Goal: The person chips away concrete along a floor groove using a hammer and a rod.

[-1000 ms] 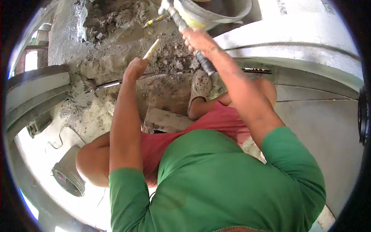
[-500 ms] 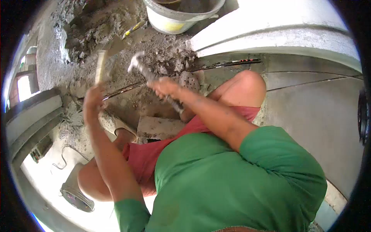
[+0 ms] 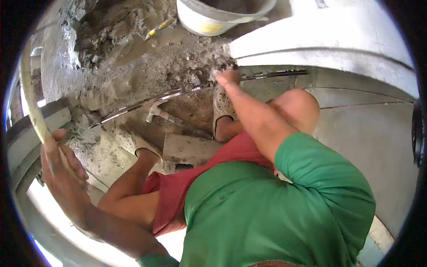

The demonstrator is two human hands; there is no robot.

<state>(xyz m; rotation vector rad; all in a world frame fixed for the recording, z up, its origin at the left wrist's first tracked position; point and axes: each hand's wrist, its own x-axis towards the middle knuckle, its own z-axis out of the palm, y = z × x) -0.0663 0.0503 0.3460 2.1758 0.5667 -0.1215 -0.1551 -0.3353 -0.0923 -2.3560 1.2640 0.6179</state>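
A long pale strip, apparently wood, rises from my left hand at the far left. My fingers are curled about its lower end. Further right, my right hand reaches down to the rubble by the corner of the white wall. Its fingers look closed and partly blurred; I cannot make out what they hold. The claw hammer lies on the dirt between my feet, its head to the left. Close behind its handle sits a concrete block.
A white bucket stands at the top, beside the white wall. A yellow-and-black handled tool lies in the wet mortar heap. A dark metal bar crosses the ground in front of my clogs.
My right hand has let go of the hammer, which now lies on the ground, and moved forward right to the rubble. My left hand has swung left and back with the strip.
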